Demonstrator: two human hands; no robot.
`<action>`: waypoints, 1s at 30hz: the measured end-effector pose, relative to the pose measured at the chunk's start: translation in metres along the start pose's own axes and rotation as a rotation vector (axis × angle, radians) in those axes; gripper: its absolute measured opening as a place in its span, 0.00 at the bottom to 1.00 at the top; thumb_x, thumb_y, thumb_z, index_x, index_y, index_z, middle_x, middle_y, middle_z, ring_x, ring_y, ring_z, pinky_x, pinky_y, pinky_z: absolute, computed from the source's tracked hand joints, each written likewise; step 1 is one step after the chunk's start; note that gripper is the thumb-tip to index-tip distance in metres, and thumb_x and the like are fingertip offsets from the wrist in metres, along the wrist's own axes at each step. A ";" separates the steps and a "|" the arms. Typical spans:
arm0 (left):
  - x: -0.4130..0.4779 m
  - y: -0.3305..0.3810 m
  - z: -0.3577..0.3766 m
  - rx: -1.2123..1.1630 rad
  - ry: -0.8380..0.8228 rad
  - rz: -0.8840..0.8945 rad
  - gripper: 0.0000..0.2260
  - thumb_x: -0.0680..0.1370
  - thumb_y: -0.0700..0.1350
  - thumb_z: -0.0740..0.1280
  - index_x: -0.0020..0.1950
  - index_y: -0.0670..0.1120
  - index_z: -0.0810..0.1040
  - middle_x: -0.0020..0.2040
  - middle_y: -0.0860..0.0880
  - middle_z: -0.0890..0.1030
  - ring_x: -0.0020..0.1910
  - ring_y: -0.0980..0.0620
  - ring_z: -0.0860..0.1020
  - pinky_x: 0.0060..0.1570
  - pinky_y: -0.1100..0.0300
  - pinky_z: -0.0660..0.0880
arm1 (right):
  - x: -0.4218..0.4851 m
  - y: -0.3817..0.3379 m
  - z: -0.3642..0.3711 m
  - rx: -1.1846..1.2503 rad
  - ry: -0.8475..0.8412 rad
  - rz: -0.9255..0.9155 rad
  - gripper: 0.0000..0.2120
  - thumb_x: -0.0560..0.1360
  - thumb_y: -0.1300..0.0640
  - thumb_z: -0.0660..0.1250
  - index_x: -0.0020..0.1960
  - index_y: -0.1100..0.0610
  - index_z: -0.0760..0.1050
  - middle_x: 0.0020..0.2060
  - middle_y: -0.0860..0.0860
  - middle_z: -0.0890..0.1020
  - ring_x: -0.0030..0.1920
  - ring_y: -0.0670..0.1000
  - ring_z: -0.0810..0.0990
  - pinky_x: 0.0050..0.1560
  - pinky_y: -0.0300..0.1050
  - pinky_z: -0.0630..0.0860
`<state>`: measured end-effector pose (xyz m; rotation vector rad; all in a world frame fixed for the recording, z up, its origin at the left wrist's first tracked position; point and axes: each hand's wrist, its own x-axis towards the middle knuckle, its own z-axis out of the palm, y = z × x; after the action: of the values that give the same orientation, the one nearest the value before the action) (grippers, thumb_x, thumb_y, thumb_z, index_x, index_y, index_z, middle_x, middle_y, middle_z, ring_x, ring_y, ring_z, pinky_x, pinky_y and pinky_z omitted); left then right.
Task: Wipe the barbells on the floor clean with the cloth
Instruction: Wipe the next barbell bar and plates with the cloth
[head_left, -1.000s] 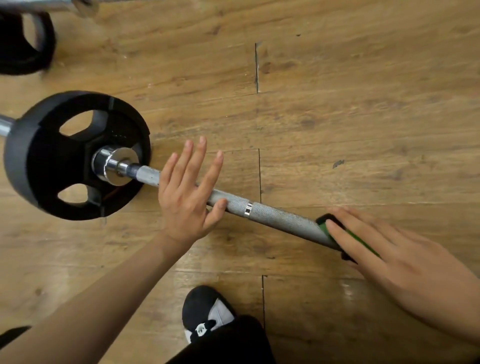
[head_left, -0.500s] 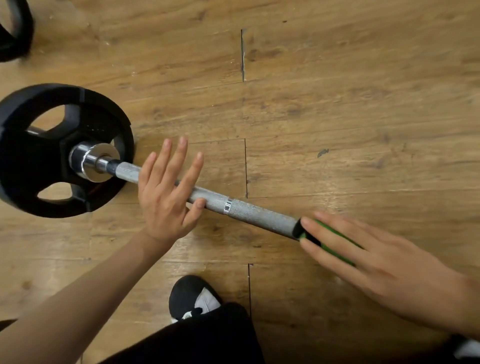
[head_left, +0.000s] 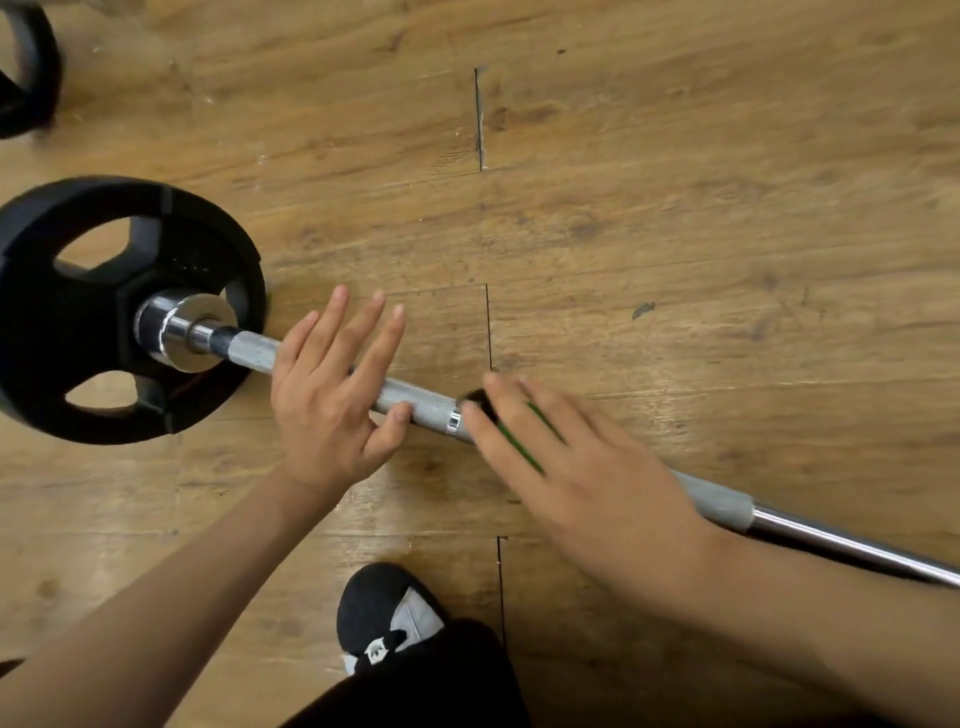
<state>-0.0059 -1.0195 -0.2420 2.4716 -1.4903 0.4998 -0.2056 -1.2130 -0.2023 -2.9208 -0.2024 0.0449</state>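
A barbell (head_left: 415, 408) lies on the wooden floor, running from a black weight plate (head_left: 78, 312) at the left down to the lower right edge. Its grey knurled shaft turns to shiny chrome at the right. My left hand (head_left: 332, 400) rests flat on the shaft near the plate, fingers spread, thumb touching the bar. My right hand (head_left: 576, 467) presses a dark cloth with a green stripe (head_left: 519, 436) around the shaft, just right of a chrome ring. Most of the cloth is hidden under my fingers.
A second black plate (head_left: 26, 73) shows at the top left corner. My foot in a black and grey shoe (head_left: 384, 618) stands on the floor just below the bar, between my arms. Wood planks (head_left: 675, 182) stretch beyond the bar.
My right hand has slid the cloth leftward along the shaft toward my left hand, uncovering the chrome section at the right. My left hand stays put on the bar.
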 end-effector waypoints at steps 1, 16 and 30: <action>0.003 0.000 0.001 -0.001 -0.009 -0.008 0.32 0.85 0.62 0.49 0.76 0.43 0.76 0.73 0.42 0.78 0.78 0.39 0.70 0.71 0.41 0.69 | -0.023 0.013 -0.001 -0.060 0.001 -0.068 0.28 0.82 0.64 0.47 0.82 0.63 0.58 0.79 0.65 0.64 0.76 0.67 0.68 0.72 0.62 0.70; 0.095 -0.010 0.023 0.030 -0.242 -0.087 0.27 0.81 0.63 0.56 0.45 0.45 0.85 0.43 0.49 0.86 0.45 0.41 0.84 0.43 0.50 0.72 | 0.044 0.042 -0.007 0.009 0.227 0.522 0.23 0.85 0.48 0.55 0.76 0.57 0.71 0.69 0.56 0.78 0.61 0.59 0.80 0.63 0.56 0.75; 0.152 -0.014 0.060 -0.038 -0.044 -0.053 0.28 0.84 0.61 0.55 0.73 0.44 0.79 0.70 0.44 0.81 0.75 0.41 0.73 0.72 0.45 0.69 | 0.116 0.031 0.023 0.041 0.628 0.849 0.21 0.86 0.53 0.55 0.77 0.56 0.71 0.77 0.56 0.70 0.80 0.59 0.64 0.81 0.57 0.47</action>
<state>0.0829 -1.1575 -0.2371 2.5011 -1.4318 0.4056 -0.0875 -1.2220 -0.2327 -2.5826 1.0909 -0.6974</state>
